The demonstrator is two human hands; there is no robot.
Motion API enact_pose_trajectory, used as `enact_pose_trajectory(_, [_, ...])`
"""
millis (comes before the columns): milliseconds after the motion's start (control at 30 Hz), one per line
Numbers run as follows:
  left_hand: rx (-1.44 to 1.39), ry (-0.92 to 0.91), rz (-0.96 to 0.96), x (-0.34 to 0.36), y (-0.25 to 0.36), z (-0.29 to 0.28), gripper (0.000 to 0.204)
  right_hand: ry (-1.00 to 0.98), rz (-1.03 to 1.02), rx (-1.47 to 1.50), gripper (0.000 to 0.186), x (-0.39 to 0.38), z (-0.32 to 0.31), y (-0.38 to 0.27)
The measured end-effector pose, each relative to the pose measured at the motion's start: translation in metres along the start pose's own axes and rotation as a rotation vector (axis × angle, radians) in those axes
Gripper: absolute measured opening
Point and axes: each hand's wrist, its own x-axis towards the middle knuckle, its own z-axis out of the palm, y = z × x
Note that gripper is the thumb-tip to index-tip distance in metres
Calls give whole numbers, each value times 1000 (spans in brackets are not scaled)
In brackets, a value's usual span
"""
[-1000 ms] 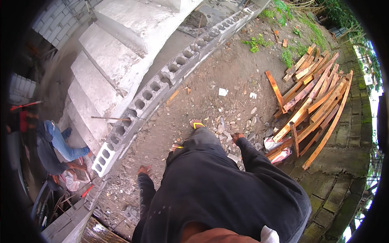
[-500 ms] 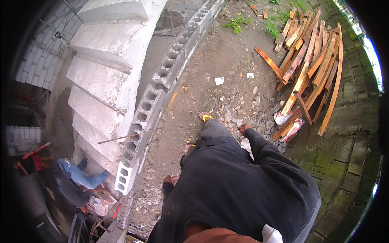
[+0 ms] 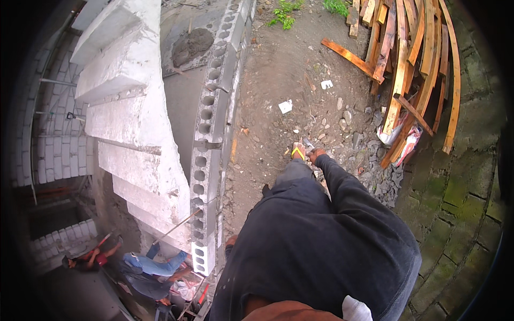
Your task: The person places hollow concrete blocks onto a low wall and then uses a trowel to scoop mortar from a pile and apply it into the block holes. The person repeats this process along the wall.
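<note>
My right hand [image 3: 317, 154] hangs low in front of me, beside my foot in a yellow-strapped flip-flop [image 3: 298, 151]. Its fingers look bent, but they are small and blurred, and I cannot make out whether they hold anything. Stony ground lies below that hand. On the other side, only a little of my left hand [image 3: 231, 240] shows past my dark shirt, close to the near end of a low hollow-block wall [image 3: 201, 176]. The fingers of that hand are hidden.
Timber strips [image 3: 423, 69] are heaped at the right before a mossy block wall [image 3: 455, 208]. Concrete steps [image 3: 128, 120] rise at the left, with a mound of wet mortar [image 3: 191, 47] beyond. A person in blue jeans [image 3: 155, 263] bends at the lower left; another person [image 3: 93, 258] is behind.
The view has turned, so the block wall stands more upright in it. My feet have shifted in a step. My left hand is more hidden behind my body, and my right hand is nearer the flip-flop.
</note>
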Motion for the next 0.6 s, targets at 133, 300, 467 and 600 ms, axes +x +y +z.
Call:
enact_pose_trajectory(133, [543, 4, 292, 30, 80, -37, 40, 20, 176, 120, 47, 33, -34, 37])
enact_pose_trajectory(300, [244, 28, 67, 71, 174, -88, 40, 1, 187, 84, 42, 70, -70, 93])
enact_pose_trajectory(467, [279, -66, 107, 99, 257, -128, 43, 136, 61, -61, 33, 102, -66, 156])
enact_pose_trajectory(600, [270, -54, 74, 113, 319, -134, 36, 256, 301, 479, 26, 116, -36, 189])
